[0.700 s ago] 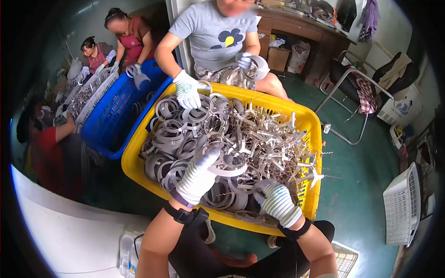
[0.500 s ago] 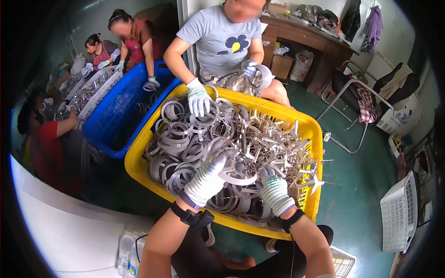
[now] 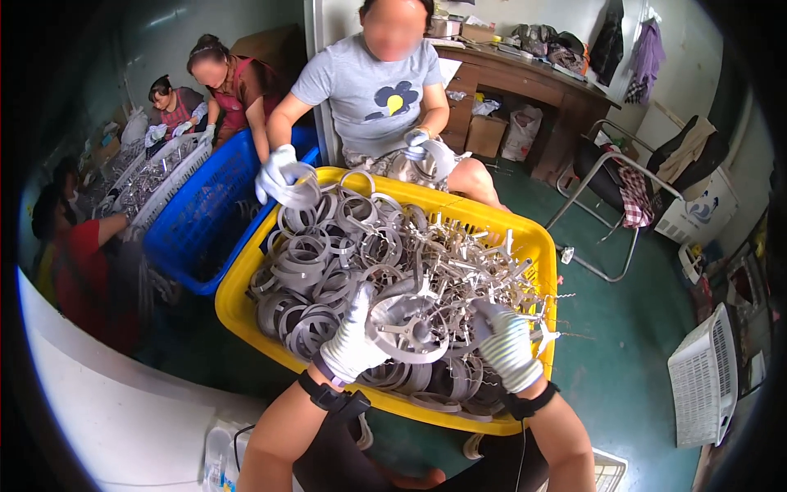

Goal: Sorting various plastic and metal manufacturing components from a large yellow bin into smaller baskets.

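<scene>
My left hand (image 3: pixel 352 342), in a striped work glove, is closed on the edge of a grey metal ring (image 3: pixel 423 357), its thumb pointing up. A three-armed metal piece (image 3: pixel 416 330) shows inside the ring. My right hand (image 3: pixel 510 351), gloved alike, hovers over the right part of the pile, its fingers apart and partly bent; nothing held shows clearly. Both hands are above a yellow basket (image 3: pixel 227 299). Loose metal rings (image 3: pixel 302 266) fill its left and near parts. Three-armed pieces with wavy wires (image 3: pixel 471 254) heap up at its right.
Opposite me a seated person (image 3: pixel 377 90) holds rings over the basket's far side. A blue crate (image 3: pixel 184 205) stands at left, with other people working beyond it. At right are a metal-framed chair (image 3: pixel 611 176) and a white basket (image 3: pixel 702 377); a desk (image 3: pixel 533 90) is behind.
My left hand has turned the ring, so the three-armed piece inside shows plainly. My right hand has moved slightly right. The person opposite has lifted rings toward the blue crate.
</scene>
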Action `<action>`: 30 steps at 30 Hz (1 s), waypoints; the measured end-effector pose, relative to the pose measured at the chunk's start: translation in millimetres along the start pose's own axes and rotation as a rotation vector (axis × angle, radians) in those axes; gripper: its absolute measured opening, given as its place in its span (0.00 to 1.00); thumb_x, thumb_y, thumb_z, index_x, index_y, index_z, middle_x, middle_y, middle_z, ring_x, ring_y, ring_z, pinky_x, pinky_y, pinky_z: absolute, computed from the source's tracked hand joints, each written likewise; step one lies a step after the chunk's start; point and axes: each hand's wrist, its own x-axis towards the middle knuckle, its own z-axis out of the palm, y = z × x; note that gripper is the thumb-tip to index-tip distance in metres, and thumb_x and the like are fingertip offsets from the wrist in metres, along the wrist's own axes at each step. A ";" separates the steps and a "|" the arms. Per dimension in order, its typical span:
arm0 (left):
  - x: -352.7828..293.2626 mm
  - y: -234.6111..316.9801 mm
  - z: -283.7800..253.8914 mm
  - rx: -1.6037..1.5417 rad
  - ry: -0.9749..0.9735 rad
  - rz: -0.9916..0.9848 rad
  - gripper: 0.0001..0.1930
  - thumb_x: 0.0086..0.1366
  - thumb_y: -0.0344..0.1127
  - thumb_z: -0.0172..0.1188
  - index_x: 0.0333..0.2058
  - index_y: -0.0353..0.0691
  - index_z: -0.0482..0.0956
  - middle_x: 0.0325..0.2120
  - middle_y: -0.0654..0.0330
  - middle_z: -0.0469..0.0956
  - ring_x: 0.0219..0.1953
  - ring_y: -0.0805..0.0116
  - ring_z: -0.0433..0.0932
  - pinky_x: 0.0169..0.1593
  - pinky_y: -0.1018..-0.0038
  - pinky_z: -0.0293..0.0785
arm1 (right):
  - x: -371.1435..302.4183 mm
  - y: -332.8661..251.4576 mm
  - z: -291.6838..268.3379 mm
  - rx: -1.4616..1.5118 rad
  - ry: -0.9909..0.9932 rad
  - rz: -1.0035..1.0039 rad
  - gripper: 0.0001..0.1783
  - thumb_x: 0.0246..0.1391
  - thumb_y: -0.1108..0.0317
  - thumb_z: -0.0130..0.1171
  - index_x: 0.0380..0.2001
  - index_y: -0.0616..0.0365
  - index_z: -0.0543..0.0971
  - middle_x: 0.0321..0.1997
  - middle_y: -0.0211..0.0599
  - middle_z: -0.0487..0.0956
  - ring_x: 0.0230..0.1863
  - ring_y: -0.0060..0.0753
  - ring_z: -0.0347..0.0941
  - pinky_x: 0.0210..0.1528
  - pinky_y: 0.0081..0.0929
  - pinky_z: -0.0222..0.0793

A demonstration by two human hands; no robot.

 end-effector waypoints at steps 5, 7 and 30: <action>1.1 -14.3 10.1 -0.159 -0.190 -0.245 0.42 0.63 0.65 0.55 0.69 0.50 0.57 0.62 0.44 0.66 0.47 0.46 0.78 0.54 0.49 0.73 | -6.7 13.8 -27.3 0.001 0.480 -0.070 0.15 0.50 0.82 0.59 0.43 0.59 0.81 0.33 0.43 0.80 0.31 0.43 0.77 0.36 0.34 0.73; 2.4 -22.9 11.2 -0.240 -0.153 -0.245 0.43 0.63 0.64 0.56 0.69 0.49 0.55 0.63 0.44 0.64 0.49 0.47 0.77 0.56 0.52 0.72 | -14.2 -0.4 -24.8 -0.012 0.311 -0.148 0.17 0.49 0.83 0.60 0.44 0.59 0.80 0.39 0.45 0.79 0.38 0.42 0.78 0.40 0.32 0.74; 8.5 -51.8 -23.8 0.304 0.031 0.136 0.41 0.64 0.64 0.56 0.67 0.46 0.56 0.61 0.59 0.66 0.54 0.59 0.73 0.57 0.58 0.73 | -28.9 -15.5 -37.0 0.876 0.228 0.509 0.15 0.65 0.65 0.55 0.49 0.59 0.81 0.26 0.20 0.75 0.26 0.11 0.65 0.28 0.13 0.61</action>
